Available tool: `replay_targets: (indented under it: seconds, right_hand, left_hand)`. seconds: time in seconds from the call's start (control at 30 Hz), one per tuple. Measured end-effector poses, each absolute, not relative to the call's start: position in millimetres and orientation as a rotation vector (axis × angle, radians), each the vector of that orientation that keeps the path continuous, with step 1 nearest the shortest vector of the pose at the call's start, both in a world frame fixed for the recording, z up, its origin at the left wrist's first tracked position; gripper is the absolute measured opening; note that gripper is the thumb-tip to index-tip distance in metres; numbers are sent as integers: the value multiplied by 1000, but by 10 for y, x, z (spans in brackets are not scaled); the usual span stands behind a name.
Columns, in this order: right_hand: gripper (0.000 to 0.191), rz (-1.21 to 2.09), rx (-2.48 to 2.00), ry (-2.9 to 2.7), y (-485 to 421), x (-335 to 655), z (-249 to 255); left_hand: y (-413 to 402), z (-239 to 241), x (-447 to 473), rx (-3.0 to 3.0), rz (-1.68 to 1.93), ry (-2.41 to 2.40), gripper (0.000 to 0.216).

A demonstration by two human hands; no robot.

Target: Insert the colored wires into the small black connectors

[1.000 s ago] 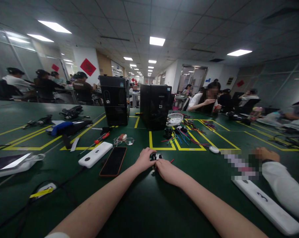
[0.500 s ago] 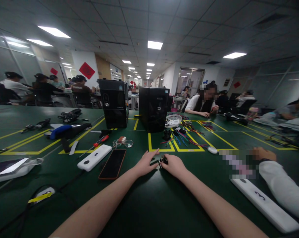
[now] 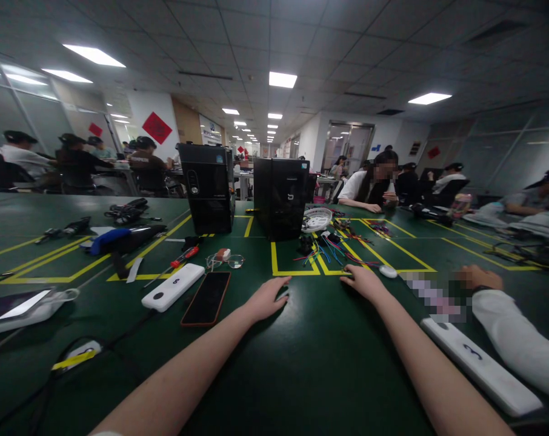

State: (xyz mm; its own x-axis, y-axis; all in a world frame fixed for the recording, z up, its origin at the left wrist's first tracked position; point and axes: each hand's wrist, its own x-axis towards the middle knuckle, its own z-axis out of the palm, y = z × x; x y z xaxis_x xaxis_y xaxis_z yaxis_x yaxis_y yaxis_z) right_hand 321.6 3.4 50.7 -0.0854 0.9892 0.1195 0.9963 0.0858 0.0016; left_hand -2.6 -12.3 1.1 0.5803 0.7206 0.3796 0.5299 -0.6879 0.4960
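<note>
My left hand [image 3: 268, 298] rests low over the green table [image 3: 302, 363], fingers stretched and apart, holding nothing. To its left lies a dark phone [image 3: 207, 299] with an orange-brown edge. Farther right, my right hand [image 3: 366, 283] reaches to the yellow tape at the near side of a bundle of coloured cables [image 3: 329, 249]. Its fingers look spread, and no held thing shows between them; the fingertips are small and partly unclear. A small white oval object [image 3: 388, 271] lies just right of this hand.
Two black computer towers [image 3: 206, 189] stand across the table, with a white basket [image 3: 317, 219] beside the right one. Left are a white power strip [image 3: 173, 287], a red screwdriver [image 3: 183, 257] and glasses [image 3: 235, 261]. A neighbour's sleeved arm [image 3: 511, 333] and another power strip [image 3: 483, 366] are right.
My right hand has moved right and slightly forward, away from my left hand, toward the cables. The small dark piece at its fingers is no longer visible there. My left hand stays nearly in place.
</note>
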Motion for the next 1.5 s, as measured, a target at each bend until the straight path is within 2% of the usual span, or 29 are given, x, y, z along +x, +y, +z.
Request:
replay_targets:
  seconds: [0.13, 0.27, 0.37, 0.5, 0.67, 0.83, 1.5]
  right_hand:
    - [44, -168, -2284, -1945, 19, 3583, 556]
    - [60, 54, -2370, -1822, 1, 3789, 562]
    - [52, 237, -2329, -1894, 19, 3779, 510]
    - [36, 280, -2421, -1858, 51, 3779, 446]
    - [44, 123, -2463, -1681, 35, 4020, 445]
    - [33, -40, -2302, -1669, 23, 4121, 477]
    - [30, -22, -2167, -1817, 13, 3960, 497]
  left_hand:
    - [-132, 21, -22, 2513, 788, 1044, 50]
    - [-146, 45, -19, 2539, 755, 1045, 47]
    - [-157, 67, -18, 2551, 742, 1042, 42]
    - [-163, 78, -17, 2555, 734, 1043, 41]
    - [-157, 71, -16, 2553, 733, 1030, 40]
    - [-140, 60, -10, 2581, 718, 1038, 40]
    - [-156, 84, -5, 2572, 718, 1030, 37]
